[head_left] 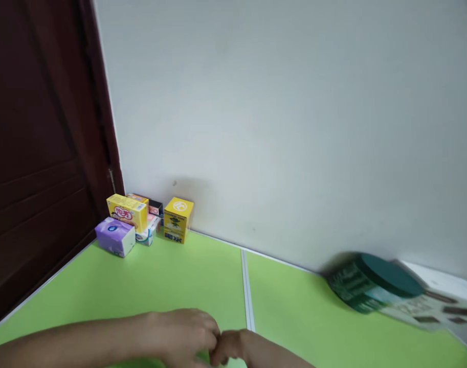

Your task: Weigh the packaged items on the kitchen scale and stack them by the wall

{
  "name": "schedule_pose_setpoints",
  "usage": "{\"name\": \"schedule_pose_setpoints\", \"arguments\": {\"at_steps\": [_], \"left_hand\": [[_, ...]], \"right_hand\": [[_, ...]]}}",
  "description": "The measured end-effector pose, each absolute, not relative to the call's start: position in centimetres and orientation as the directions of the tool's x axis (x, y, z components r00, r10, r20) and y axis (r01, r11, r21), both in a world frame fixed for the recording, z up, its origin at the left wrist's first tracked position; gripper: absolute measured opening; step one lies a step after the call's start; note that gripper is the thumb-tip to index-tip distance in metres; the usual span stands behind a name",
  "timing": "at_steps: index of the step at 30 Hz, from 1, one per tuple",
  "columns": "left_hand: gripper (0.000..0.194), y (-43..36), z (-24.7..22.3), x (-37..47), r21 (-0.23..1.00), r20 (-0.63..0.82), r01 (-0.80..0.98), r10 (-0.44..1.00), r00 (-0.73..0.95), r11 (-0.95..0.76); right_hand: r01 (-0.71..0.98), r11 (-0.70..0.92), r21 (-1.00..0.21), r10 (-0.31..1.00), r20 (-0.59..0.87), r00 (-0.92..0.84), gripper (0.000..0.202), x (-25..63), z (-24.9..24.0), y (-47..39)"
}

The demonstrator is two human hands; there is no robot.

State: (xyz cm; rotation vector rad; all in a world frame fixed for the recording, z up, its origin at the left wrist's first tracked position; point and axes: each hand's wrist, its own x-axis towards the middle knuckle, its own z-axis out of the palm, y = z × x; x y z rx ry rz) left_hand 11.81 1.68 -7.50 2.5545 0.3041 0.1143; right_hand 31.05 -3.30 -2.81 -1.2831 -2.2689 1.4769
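Note:
My left hand (pixel 191 335) reaches in from the lower left over the green tabletop (pixel 202 276), its fingers curled. Close against it, at the bottom of the head view, is my right hand (pixel 231 345), with its fingers bent as well. The fingertips of both hands meet or overlap. Whatever lies between the fingers, if anything, is hidden, and the lower part of both hands is cut off by the frame's edge. The nearest object is a purple and white tissue pack (pixel 116 236), well beyond my left hand.
Behind the tissue pack are a yellow box (pixel 128 212), a white box (pixel 146 236) and a black box (pixel 155 207). A taller yellow box (pixel 175 221) stands by the wall (pixel 275 128). At right, blurred, are a green-lidded canister (pixel 375 281) and a white package (pixel 428 306). A dark door (pixel 37 143) borders the left.

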Motion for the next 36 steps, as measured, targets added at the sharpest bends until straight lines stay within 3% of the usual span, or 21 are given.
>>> {"name": "schedule_pose_setpoints", "arguments": {"at_steps": [2,5,8,13,17,23,29,36], "left_hand": [[0.028,3.9,-8.3,8.9,0.648,0.111,0.341,0.527,0.843,-0.681],[0.056,8.4,-10.7,6.6,0.826,0.257,0.381,0.879,0.402,-0.416],[0.073,13.1,-12.9,6.6,0.915,0.282,0.285,0.958,0.050,-0.284],[0.086,19.4,-14.5,8.2,0.974,0.153,0.194,0.975,-0.158,-0.122],[0.084,22.3,-15.1,8.9,0.979,0.130,0.177,0.977,-0.171,-0.099],[0.083,20.3,-15.8,9.8,0.987,0.098,0.141,0.988,-0.123,-0.080],[0.090,12.3,-15.2,10.5,0.996,-0.037,0.079,0.999,0.003,0.037],[0.097,-1.3,-10.1,9.4,0.985,-0.079,0.169,0.950,0.301,0.028]], "right_hand": [[0.551,0.139,-0.823,0.790,-0.244,-0.563,0.030,29.1,-3.9,0.4],[0.381,0.007,-0.924,0.909,-0.153,-0.388,0.041,26.5,-6.3,6.6],[0.253,-0.106,-0.962,0.976,-0.150,-0.158,0.068,24.4,-8.9,12.1],[0.180,-0.215,-0.960,0.977,-0.214,0.024,0.092,22.6,-12.6,17.5],[0.120,-0.215,-0.969,0.976,-0.211,0.048,0.094,21.8,-14.2,19.3],[-0.065,-0.033,-0.997,0.999,-0.035,0.034,0.079,20.6,-13.3,18.3],[-0.126,-0.115,-0.985,0.993,-0.111,-0.043,0.064,22.9,-10.7,11.9],[0.006,-0.148,-0.989,0.985,-0.148,-0.089,0.076,25.4,-6.2,-0.6]]}}
